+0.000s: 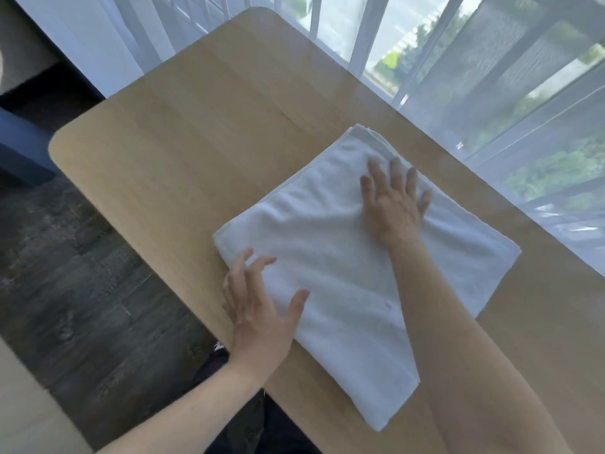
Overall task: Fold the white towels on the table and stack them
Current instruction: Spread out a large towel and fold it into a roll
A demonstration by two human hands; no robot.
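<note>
A folded white towel (327, 244) lies flat on the light wooden table (203, 132), turned at an angle, with layered edges showing at its far corner. My right hand (393, 204) rests flat on the towel's far part, fingers spread, palm down. At the towel's near left edge my left hand (258, 309) hovers or touches lightly, fingers apart, holding nothing. My right forearm crosses over the towel's near right part and hides some of it.
The table's left edge drops to a dark wood floor (65, 273). Sheer white curtains (491, 77) hang over a window along the far and right sides. A dark blue seat (19, 145) stands at the far left.
</note>
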